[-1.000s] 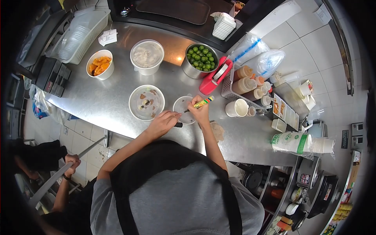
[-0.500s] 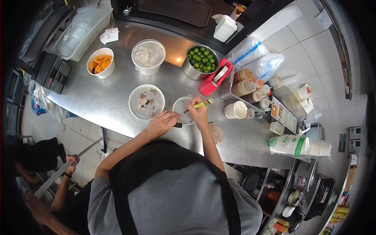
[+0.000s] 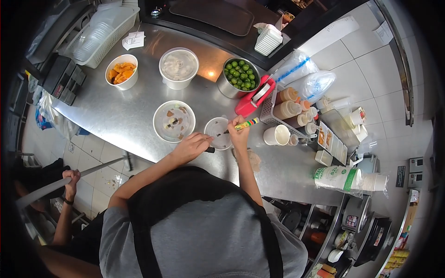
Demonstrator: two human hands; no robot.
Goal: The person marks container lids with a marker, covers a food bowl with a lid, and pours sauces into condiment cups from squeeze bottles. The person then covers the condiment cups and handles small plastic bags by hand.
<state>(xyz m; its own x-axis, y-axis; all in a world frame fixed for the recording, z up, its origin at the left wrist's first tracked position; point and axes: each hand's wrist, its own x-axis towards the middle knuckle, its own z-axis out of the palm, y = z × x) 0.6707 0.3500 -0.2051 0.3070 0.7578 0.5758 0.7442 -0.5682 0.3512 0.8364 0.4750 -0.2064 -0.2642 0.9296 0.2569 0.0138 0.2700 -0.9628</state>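
Note:
My right hand is closed round a yellow marker at the right edge of a small clear lid with dark marks on it. My left hand touches that lid's left side, its fingers bent; a black cap-like piece shows under it. To the left stands a round container with a clear lid and brown pieces visible. Behind it are a lidded white tub and an open bowl of orange food.
A metal pot of green limes, a red tape dispenser, a basket of sauce bottles and a white cup stand at the right. At the lower left, a co-worker's hand grips a long pole.
My right hand and the marker have shifted slightly right on the lid, uncovering more of it. My left hand stays nearly still. The co-worker's hand and pole have moved left.

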